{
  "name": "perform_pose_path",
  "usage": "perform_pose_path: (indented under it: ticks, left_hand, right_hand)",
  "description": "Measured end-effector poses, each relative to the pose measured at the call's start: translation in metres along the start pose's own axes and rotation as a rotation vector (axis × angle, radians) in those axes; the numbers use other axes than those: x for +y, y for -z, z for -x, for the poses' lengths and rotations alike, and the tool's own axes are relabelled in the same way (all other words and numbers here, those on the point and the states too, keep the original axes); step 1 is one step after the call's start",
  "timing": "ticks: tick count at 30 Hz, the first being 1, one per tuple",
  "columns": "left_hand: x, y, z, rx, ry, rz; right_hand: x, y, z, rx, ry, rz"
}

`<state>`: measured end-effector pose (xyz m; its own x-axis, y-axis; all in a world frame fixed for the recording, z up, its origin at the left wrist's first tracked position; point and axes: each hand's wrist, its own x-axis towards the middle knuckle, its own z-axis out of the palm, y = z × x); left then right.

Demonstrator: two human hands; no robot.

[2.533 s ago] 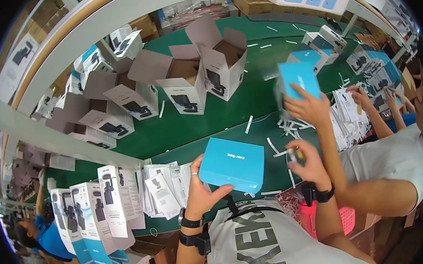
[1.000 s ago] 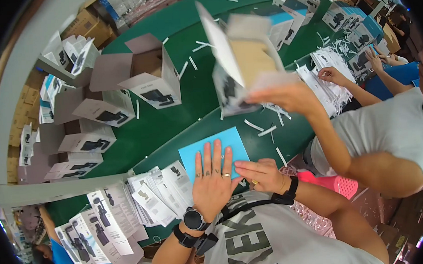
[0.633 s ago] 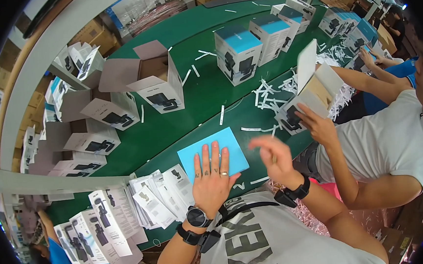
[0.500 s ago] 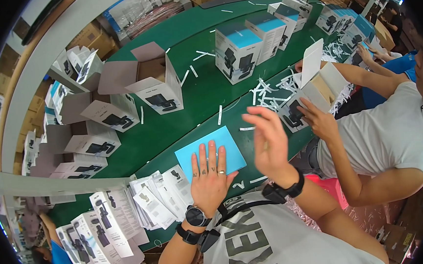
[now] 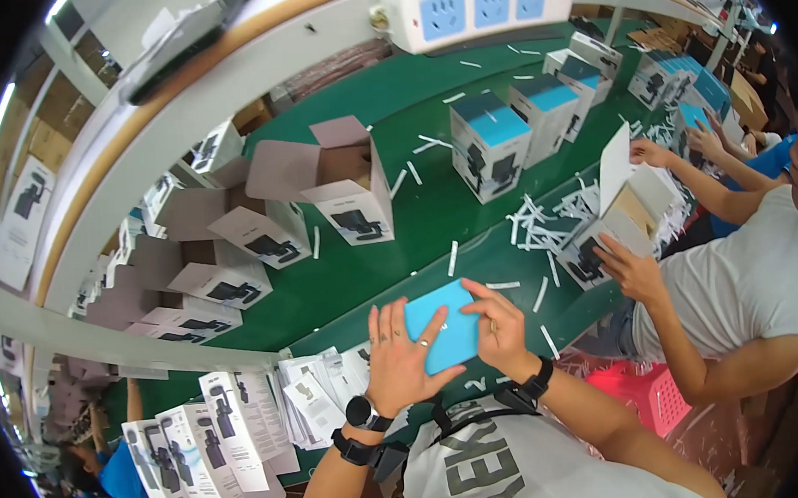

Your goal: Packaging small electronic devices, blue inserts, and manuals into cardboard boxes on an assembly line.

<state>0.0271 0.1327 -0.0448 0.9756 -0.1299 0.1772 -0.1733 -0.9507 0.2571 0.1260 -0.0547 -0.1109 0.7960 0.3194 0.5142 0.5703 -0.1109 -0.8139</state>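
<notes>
A flat-faced light-blue piece (image 5: 447,343) lies in front of me; I cannot tell whether it is a card or the top of a box. My left hand (image 5: 402,355) rests along its left side, fingers stretched out and apart, the thumb lying across the blue face. At its upper right corner and edge, my right hand (image 5: 500,330) grips it with curled fingers. White printed leaflets (image 5: 313,403) lie in a spread pile left of my left hand.
Open white cartons (image 5: 350,211) stand at left, with closed blue-topped boxes (image 5: 492,150) farther back. White paper strips (image 5: 536,225) litter the green table (image 5: 374,283). A power strip (image 5: 479,7) hangs overhead. At right, another person's hand (image 5: 630,268) holds an open box (image 5: 632,209); a pink basket (image 5: 636,394) is below.
My left hand has shifted from flat on the blue face to its left side. My right hand has come down from the air onto its right edge. The view has tilted upward.
</notes>
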Motion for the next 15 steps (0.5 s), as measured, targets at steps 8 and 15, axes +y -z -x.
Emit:
perform_pose_path:
  ticks: [8, 15]
  left_hand:
    - [-0.088, 0.036, -0.001, -0.125, -0.072, -0.193]
    - [-0.300, 0.086, 0.052, -0.096, 0.326, -0.512]
  right_hand:
    - [0.067, -0.008, 0.039, -0.059, -0.506, -0.474]
    - [0.140, 0.052, 0.146, -0.066, -0.858, -0.456]
